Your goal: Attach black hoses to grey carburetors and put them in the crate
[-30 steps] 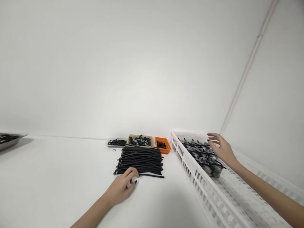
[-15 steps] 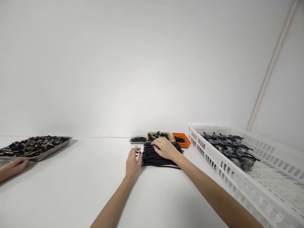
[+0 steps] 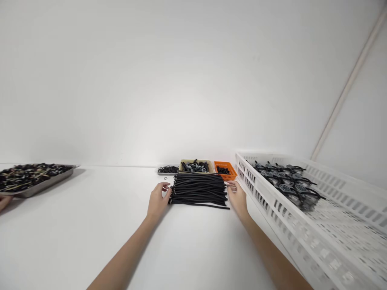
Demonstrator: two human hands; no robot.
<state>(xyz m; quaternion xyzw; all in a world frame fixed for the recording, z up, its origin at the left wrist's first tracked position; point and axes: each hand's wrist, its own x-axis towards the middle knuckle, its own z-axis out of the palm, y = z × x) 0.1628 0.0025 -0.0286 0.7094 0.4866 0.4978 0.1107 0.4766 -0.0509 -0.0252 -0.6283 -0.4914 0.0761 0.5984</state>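
Note:
A bundle of thin black tubes [image 3: 198,188] lies crosswise on the white table, with lighter fittings showing at its left ends. My left hand [image 3: 157,198] is at those left ends, its fingers curved and the thumb apart from them. At the opposite side, my right hand [image 3: 238,197] has its fingertips against the right ends, fingers slightly bent and not wrapped round any tube. One tube lies a little apart along the near edge of the bundle. A small black ring [image 3: 165,178] rests on the table beyond my left hand.
Behind the bundle stand a small tray of black rings [image 3: 163,173], a yellowish tray [image 3: 182,170] of dark parts and an orange basket [image 3: 233,174]. A large white crate [image 3: 272,213] holds goggle-like parts at right. At left, another person's hand [image 3: 4,201] touches a metal tray [image 3: 50,186].
My right hand has moved from the top of the bundle to its right ends. My left hand stays by the left ends. The view has shifted slightly.

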